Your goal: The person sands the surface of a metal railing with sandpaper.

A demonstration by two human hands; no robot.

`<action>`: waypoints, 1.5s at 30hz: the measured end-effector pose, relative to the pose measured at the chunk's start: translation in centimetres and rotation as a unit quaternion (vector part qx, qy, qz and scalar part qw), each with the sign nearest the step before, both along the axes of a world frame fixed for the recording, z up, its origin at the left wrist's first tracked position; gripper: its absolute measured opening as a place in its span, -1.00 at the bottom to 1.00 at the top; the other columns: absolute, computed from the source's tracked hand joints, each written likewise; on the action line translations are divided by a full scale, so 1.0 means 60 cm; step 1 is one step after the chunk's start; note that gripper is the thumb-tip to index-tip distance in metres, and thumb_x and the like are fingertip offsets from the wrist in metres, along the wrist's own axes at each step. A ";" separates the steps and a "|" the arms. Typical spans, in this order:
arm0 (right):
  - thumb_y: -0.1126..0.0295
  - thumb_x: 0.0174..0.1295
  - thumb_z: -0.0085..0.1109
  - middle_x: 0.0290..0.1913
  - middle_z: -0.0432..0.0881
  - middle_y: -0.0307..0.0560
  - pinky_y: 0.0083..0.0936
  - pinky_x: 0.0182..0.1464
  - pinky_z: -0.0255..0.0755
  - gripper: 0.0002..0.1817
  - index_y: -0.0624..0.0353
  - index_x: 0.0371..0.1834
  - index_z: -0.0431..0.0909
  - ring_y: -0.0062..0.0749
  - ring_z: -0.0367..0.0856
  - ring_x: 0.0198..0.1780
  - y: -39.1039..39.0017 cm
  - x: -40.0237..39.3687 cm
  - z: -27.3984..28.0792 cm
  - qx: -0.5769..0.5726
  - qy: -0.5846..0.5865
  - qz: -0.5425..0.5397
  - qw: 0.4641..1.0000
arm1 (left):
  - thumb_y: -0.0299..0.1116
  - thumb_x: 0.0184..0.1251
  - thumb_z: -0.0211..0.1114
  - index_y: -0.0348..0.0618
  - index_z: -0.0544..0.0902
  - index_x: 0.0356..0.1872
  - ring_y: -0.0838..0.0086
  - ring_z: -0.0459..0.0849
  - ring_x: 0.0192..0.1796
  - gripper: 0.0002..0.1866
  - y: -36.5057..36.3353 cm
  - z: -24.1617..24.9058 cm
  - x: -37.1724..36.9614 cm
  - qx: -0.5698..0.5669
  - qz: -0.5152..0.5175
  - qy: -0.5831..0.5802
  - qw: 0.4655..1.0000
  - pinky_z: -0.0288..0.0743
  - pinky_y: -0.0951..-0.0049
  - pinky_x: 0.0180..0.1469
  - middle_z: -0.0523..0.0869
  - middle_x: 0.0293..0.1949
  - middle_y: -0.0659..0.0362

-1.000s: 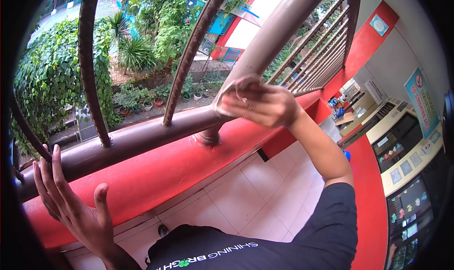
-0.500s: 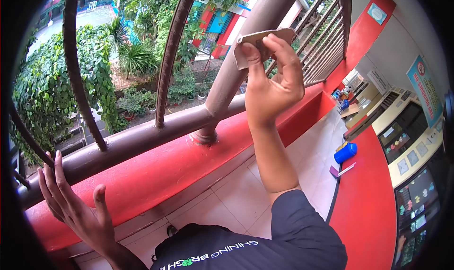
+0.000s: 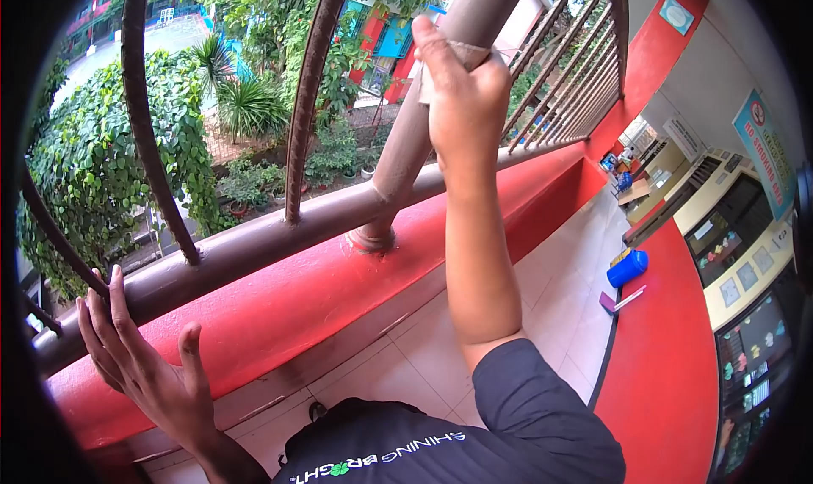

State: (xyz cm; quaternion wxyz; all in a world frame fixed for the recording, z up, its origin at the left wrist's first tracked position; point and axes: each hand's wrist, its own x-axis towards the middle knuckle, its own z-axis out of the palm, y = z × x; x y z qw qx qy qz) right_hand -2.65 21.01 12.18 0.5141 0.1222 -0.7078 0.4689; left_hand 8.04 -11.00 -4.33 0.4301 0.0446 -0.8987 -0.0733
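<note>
My right hand (image 3: 464, 103) is closed on a worn, greyish-beige piece of sandpaper (image 3: 468, 55), pressing it around the thick brown metal post (image 3: 405, 154). Most of the sheet is hidden behind the fingers and palm; its edges show above the hand and at its left side. Lower left, my left hand (image 3: 151, 361) is open, fingers stretched out and thumb apart. Its fingertips lie against the brown horizontal rail (image 3: 246, 243), close to a thin curved bar (image 3: 63, 234), and it holds nothing.
Below the rail runs a red ledge (image 3: 279, 340), with pale floor tiles (image 3: 381, 382) beside it. Curved bars (image 3: 302, 103) rise left of the post, with plants (image 3: 127, 137) beyond. A blue container (image 3: 627, 268) and a dustpan-like object (image 3: 610, 304) are on the right.
My right hand has moved slightly left and closed around the post, bringing the sandpaper from beside it into contact. My left hand stays at the rail.
</note>
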 end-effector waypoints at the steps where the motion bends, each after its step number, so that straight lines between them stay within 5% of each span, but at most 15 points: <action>1: 0.12 0.39 0.43 -0.56 0.63 -0.18 -0.36 -0.34 0.49 -0.59 0.25 -0.43 0.62 -0.43 0.58 -0.53 -0.001 -0.002 0.026 0.003 -0.007 0.003 1.000 | 0.64 0.31 -0.06 0.07 0.41 0.58 0.04 0.18 0.66 0.04 -0.001 0.000 -0.001 0.001 0.001 0.002 1.000 -0.04 -0.13 0.62 0.40 0.56 0.06; 3: 0.09 0.30 0.51 -0.68 0.56 -0.24 -0.39 -0.40 0.45 -0.50 0.21 -0.63 0.58 -0.46 0.51 -0.63 0.003 -0.011 0.087 -0.004 0.029 0.036 0.999 | 0.64 0.32 -0.07 0.06 0.41 0.58 0.03 0.18 0.66 0.03 -0.003 -0.001 0.000 0.004 -0.011 0.002 1.000 -0.04 -0.13 0.62 0.40 0.56 0.05; 4: 0.21 0.38 0.36 -0.28 0.82 -0.05 -0.52 -0.28 0.55 -0.73 0.22 -0.18 0.79 -0.33 0.77 -0.34 -0.007 0.001 0.124 -0.008 -0.026 -0.017 0.999 | 0.64 0.32 -0.07 0.06 0.41 0.58 0.03 0.18 0.66 0.03 -0.003 -0.002 0.000 0.006 -0.008 0.002 1.000 -0.04 -0.13 0.62 0.40 0.56 0.05; 5: 0.12 0.29 0.46 -0.43 0.70 -0.13 -0.54 -0.34 0.43 -0.62 0.30 -0.32 0.73 -0.46 0.60 -0.49 -0.052 0.042 0.145 -0.025 -0.098 -0.106 0.989 | 0.64 0.32 -0.06 0.05 0.41 0.58 0.03 0.18 0.66 0.03 -0.006 -0.002 0.000 0.014 -0.017 0.004 1.000 -0.03 -0.13 0.62 0.40 0.56 0.05; 9: 0.11 0.21 0.59 -0.39 0.78 -0.18 -0.53 -0.15 0.52 -0.62 0.28 -0.32 0.81 -0.54 0.69 -0.38 -0.019 0.011 0.012 -0.043 -0.114 -0.080 0.989 | 0.52 0.39 0.03 0.08 0.37 0.60 0.07 0.13 0.69 -0.05 -0.009 0.000 0.004 0.014 -0.041 0.006 0.999 -0.06 -0.11 0.63 0.34 0.60 0.03; 11: 0.08 0.15 0.65 -0.63 0.62 -0.22 -0.46 -0.38 0.44 -0.54 0.20 -0.57 0.64 -0.50 0.55 -0.58 -0.005 -0.024 -0.050 -0.044 0.034 -0.024 0.998 | 0.52 0.39 0.03 0.07 0.38 0.60 0.07 0.13 0.69 -0.05 -0.010 -0.002 0.004 0.015 -0.042 0.006 0.999 -0.05 -0.11 0.63 0.34 0.60 0.03; 15: 0.02 0.18 0.59 -0.66 0.61 -0.21 -0.40 -0.41 0.39 -0.51 0.29 -0.54 0.71 -0.49 0.53 -0.59 -0.010 -0.015 0.124 -0.072 -0.007 0.000 0.997 | 0.51 0.39 0.03 0.07 0.38 0.60 0.06 0.14 0.69 -0.06 -0.010 -0.003 0.003 0.015 -0.040 0.003 0.999 -0.05 -0.11 0.63 0.34 0.60 0.04; 21: 0.08 0.13 0.67 -0.57 0.68 -0.17 -0.36 -0.38 0.46 -0.57 0.25 -0.46 0.73 -0.47 0.54 -0.59 -0.023 -0.017 -0.043 0.003 0.066 -0.079 0.995 | 0.49 0.38 0.07 0.08 0.36 0.61 0.07 0.13 0.69 -0.06 -0.007 -0.006 0.004 0.003 -0.030 0.005 1.000 -0.06 -0.11 0.63 0.33 0.61 0.05; 24: 0.09 0.11 0.69 -0.54 0.69 -0.12 -0.41 -0.45 0.47 -0.53 0.29 -0.43 0.66 -0.46 0.59 -0.59 -0.039 0.031 0.058 -0.051 -0.137 -0.099 0.984 | 0.48 0.38 0.10 0.09 0.35 0.62 0.07 0.12 0.69 -0.06 0.000 -0.002 0.005 0.010 -0.033 0.009 0.999 -0.07 -0.11 0.64 0.32 0.61 0.05; 27: 0.16 0.10 0.70 -0.56 0.66 -0.11 -0.46 -0.52 0.48 -0.51 0.30 -0.39 0.56 -0.43 0.63 -0.60 -0.031 0.012 0.048 -0.032 -0.037 -0.067 0.997 | 0.48 0.38 0.09 0.09 0.33 0.62 0.07 0.11 0.70 -0.05 -0.005 -0.002 0.004 0.021 -0.037 0.005 0.999 -0.08 -0.11 0.64 0.32 0.61 0.05; 32: 0.24 0.03 0.76 -0.24 0.73 0.01 -0.50 -0.21 0.60 -0.08 0.32 0.18 0.14 -0.29 0.74 -0.25 -0.038 -0.007 0.015 -0.056 0.046 -0.110 0.991 | 0.51 0.37 0.08 0.08 0.34 0.62 0.08 0.11 0.70 -0.04 -0.005 -0.003 0.003 0.020 -0.030 0.005 0.999 -0.09 -0.11 0.64 0.32 0.61 0.05; 36: 0.18 0.14 0.69 -0.07 0.58 0.07 -0.45 0.10 0.50 -0.14 0.32 0.19 0.16 -0.33 0.59 -0.12 -0.020 -0.010 -0.010 -0.029 0.120 -0.025 0.992 | 0.53 0.36 0.05 0.08 0.34 0.62 0.07 0.12 0.69 -0.03 -0.006 -0.003 0.003 0.018 -0.027 0.000 0.999 -0.09 -0.11 0.64 0.32 0.61 0.05; 38: 0.04 0.24 0.59 0.12 0.27 0.10 -0.36 0.36 0.22 -0.11 0.29 0.25 0.07 -0.30 0.36 0.07 0.014 -0.011 -0.031 -0.024 0.065 0.038 0.997 | 0.53 0.37 0.04 0.08 0.34 0.62 0.07 0.12 0.69 -0.03 -0.005 -0.003 0.003 0.015 -0.022 -0.001 1.000 -0.09 -0.11 0.64 0.32 0.61 0.05; 42: -0.17 0.22 0.54 0.16 0.06 0.06 -0.19 0.42 0.07 0.02 0.25 0.26 -0.06 -0.23 0.17 0.19 0.037 -0.008 -0.048 -0.076 0.109 0.160 0.978 | 0.55 0.38 0.00 0.08 0.34 0.62 0.07 0.12 0.69 -0.03 -0.003 -0.003 0.002 0.015 -0.017 -0.003 1.000 -0.09 -0.12 0.64 0.32 0.61 0.05; 45: -0.05 0.35 0.45 -0.03 0.22 -0.11 -0.35 0.31 0.22 -0.30 0.17 0.01 0.11 -0.45 0.28 0.03 0.013 -0.024 -0.068 0.000 0.221 -0.021 0.975 | 0.56 0.38 -0.01 0.08 0.34 0.62 0.08 0.12 0.69 -0.02 -0.003 -0.003 0.002 0.015 -0.017 -0.005 1.000 -0.09 -0.12 0.64 0.32 0.61 0.05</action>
